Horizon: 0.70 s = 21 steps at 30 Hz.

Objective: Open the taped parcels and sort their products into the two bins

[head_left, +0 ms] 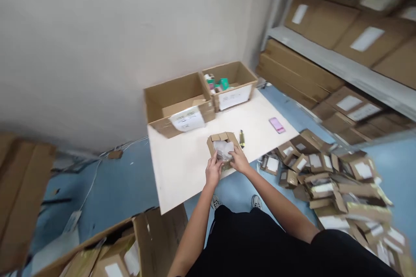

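The fingers of the right hand (239, 161) are closed on a crumpled, translucent, whitish plastic wrap (222, 149), which sits in the mouth of a small, open, brown cardboard box (215, 137). Those of the left hand (213, 172) are bent at the near left side; I cannot tell if they pinch the wrap or only press it. The box is at the near edge of a white rectangular table (180, 169), probably so both arms reach it easily. A small, dark and yellow, narrow object (242, 138) lies just to its right, I think within quick reach. Two larger, open, brown cardboard cartons, one left (162, 127) and one right (247, 77), stand at the far side, perhaps not to hinder the arms.
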Each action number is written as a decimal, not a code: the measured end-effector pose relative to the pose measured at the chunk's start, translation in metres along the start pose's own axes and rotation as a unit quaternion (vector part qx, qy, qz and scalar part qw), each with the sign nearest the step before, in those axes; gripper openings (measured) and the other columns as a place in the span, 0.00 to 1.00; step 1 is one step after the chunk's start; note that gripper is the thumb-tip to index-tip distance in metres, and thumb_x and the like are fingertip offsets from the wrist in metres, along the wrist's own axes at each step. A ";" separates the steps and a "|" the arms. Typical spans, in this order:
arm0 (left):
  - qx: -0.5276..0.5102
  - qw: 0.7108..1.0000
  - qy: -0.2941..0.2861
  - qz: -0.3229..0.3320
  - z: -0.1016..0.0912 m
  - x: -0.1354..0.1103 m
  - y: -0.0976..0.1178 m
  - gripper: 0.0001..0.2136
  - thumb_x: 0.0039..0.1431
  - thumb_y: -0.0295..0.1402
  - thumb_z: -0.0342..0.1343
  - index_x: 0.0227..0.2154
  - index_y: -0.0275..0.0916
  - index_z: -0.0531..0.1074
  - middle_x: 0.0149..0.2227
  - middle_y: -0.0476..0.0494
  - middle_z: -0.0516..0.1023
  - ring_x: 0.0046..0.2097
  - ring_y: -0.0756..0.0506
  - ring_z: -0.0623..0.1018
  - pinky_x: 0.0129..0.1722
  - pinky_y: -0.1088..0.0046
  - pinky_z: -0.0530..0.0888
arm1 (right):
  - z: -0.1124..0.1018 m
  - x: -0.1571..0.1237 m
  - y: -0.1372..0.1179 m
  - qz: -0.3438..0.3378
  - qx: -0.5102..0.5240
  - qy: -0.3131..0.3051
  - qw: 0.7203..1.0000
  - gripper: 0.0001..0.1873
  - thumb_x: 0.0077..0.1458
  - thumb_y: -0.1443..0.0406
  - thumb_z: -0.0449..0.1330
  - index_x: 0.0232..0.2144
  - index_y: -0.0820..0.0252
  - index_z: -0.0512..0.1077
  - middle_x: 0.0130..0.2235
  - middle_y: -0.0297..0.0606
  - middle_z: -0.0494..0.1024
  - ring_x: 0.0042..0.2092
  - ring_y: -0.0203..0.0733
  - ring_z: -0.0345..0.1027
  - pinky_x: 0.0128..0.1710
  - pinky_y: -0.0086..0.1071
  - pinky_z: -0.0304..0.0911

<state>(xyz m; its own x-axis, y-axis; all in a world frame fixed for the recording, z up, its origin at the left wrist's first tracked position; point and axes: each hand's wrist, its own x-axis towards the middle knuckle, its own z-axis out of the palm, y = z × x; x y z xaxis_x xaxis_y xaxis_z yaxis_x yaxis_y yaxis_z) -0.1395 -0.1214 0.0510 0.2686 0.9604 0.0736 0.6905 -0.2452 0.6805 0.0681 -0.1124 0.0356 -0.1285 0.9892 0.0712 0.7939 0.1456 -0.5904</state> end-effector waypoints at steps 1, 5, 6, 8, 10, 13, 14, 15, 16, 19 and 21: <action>-0.005 1.000 -0.017 0.024 0.015 0.011 0.023 0.13 0.68 0.32 0.56 0.47 0.50 0.84 0.73 0.50 0.64 0.63 0.36 0.73 0.65 0.51 0.74 | -0.021 -0.013 0.019 0.023 -0.004 0.026 0.999 0.25 0.48 0.72 0.70 0.51 0.57 0.79 0.69 0.52 0.65 0.73 0.64 0.50 0.69 0.61 0.56; -0.024 0.989 -0.078 0.119 0.091 0.053 0.129 0.12 0.67 0.34 0.59 0.49 0.52 0.84 0.73 0.51 0.65 0.67 0.34 0.69 0.69 0.50 0.70 | -0.113 -0.080 0.100 0.098 -0.027 0.139 0.985 0.11 0.53 0.70 0.69 0.40 0.55 0.81 0.70 0.46 0.64 0.74 0.62 0.47 0.69 0.61 0.56; -0.030 0.984 -0.096 0.146 0.115 0.062 0.159 0.12 0.67 0.34 0.59 0.49 0.52 0.84 0.73 0.52 0.65 0.68 0.34 0.68 0.69 0.50 0.69 | -0.136 -0.101 0.120 0.121 -0.037 0.169 0.978 0.08 0.54 0.70 0.68 0.38 0.56 0.81 0.71 0.46 0.64 0.74 0.62 0.47 0.69 0.61 0.55; -0.047 0.969 -0.135 0.201 0.164 0.076 0.223 0.12 0.68 0.34 0.58 0.49 0.52 0.84 0.73 0.52 0.65 0.69 0.35 0.67 0.70 0.51 0.69 | -0.179 -0.147 0.161 0.176 -0.058 0.229 0.956 0.06 0.56 0.70 0.67 0.37 0.56 0.81 0.71 0.46 0.63 0.74 0.62 0.47 0.70 0.62 0.53; -0.064 0.947 -0.179 0.257 0.216 0.082 0.290 0.12 0.69 0.34 0.56 0.48 0.51 0.84 0.73 0.53 0.65 0.70 0.36 0.67 0.71 0.51 0.67 | -0.218 -0.196 0.199 0.238 -0.073 0.286 0.925 0.07 0.57 0.70 0.67 0.38 0.55 0.82 0.72 0.45 0.63 0.74 0.63 0.46 0.71 0.63 0.51; -0.081 0.909 -0.240 0.332 0.287 0.081 0.386 0.13 0.68 0.33 0.57 0.49 0.51 0.84 0.74 0.53 0.63 0.72 0.36 0.64 0.73 0.50 0.63 | -0.270 -0.266 0.251 0.325 -0.081 0.353 0.874 0.10 0.58 0.69 0.66 0.42 0.54 0.82 0.72 0.43 0.63 0.75 0.64 0.44 0.72 0.64 0.48; -0.087 0.897 -0.254 0.350 0.307 0.078 0.415 0.14 0.67 0.31 0.57 0.51 0.50 0.83 0.74 0.51 0.62 0.72 0.35 0.63 0.74 0.49 0.61 | -0.286 -0.288 0.266 0.353 -0.083 0.373 0.854 0.11 0.58 0.68 0.65 0.43 0.54 0.82 0.72 0.43 0.63 0.75 0.64 0.44 0.72 0.64 0.47; -0.094 0.886 -0.267 0.368 0.323 0.076 0.441 0.16 0.66 0.30 0.57 0.53 0.49 0.82 0.75 0.50 0.61 0.73 0.34 0.62 0.74 0.47 0.60 | -0.299 -0.308 0.280 0.380 -0.087 0.392 0.833 0.12 0.59 0.68 0.64 0.44 0.54 0.82 0.71 0.43 0.64 0.75 0.65 0.44 0.72 0.65 0.46; -0.100 0.876 -0.277 0.382 0.337 0.073 0.463 0.19 0.66 0.28 0.57 0.56 0.48 0.80 0.75 0.48 0.60 0.74 0.33 0.61 0.74 0.45 0.59 | -0.311 -0.326 0.292 0.403 -0.092 0.410 0.813 0.13 0.59 0.68 0.63 0.46 0.55 0.81 0.71 0.44 0.65 0.74 0.65 0.44 0.72 0.65 0.45; -0.113 0.861 -0.279 0.409 0.359 0.065 0.500 0.24 0.65 0.25 0.54 0.62 0.46 0.76 0.76 0.44 0.59 0.74 0.32 0.59 0.74 0.44 0.58 | -0.330 -0.362 0.315 0.436 -0.099 0.449 0.774 0.19 0.58 0.66 0.62 0.52 0.57 0.79 0.70 0.49 0.65 0.73 0.66 0.46 0.71 0.64 0.47; -0.115 0.863 -0.269 0.413 0.360 0.063 0.498 0.25 0.66 0.25 0.52 0.64 0.45 0.74 0.76 0.43 0.58 0.75 0.33 0.58 0.75 0.45 0.56 | -0.327 -0.367 0.320 0.425 -0.091 0.451 0.780 0.21 0.58 0.66 0.61 0.54 0.59 0.78 0.69 0.52 0.66 0.72 0.65 0.49 0.72 0.61 0.49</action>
<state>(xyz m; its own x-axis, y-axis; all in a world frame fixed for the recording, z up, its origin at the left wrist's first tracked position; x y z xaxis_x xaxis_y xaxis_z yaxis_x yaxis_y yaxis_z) 0.4629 -0.2305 0.1318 0.9203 0.2566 0.2954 -0.0192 -0.7244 0.6891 0.5636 -0.4223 0.0832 0.8951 0.3296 0.3003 0.4458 -0.6510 -0.6144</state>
